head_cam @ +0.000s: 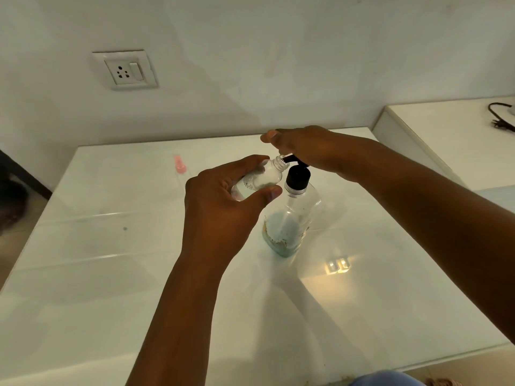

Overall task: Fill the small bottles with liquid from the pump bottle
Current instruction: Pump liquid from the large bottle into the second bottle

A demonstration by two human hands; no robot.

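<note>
A clear pump bottle (289, 218) with a black pump head stands upright near the middle of the white table, with a little liquid at its bottom. My right hand (303, 149) lies on top of the pump head and presses it. My left hand (223, 201) grips a small clear bottle (264, 178), tilted, with its open neck right at the black nozzle tip. That small bottle has foamy liquid inside. A small pink object (179, 163), perhaps a bottle or cap, lies further back on the table to the left.
The white glossy table (111, 274) ends at a wall with a power socket (125, 70). A higher white counter (446, 140) at the right carries a black cable (500, 118). A bright light reflection lies on the table right of the pump bottle.
</note>
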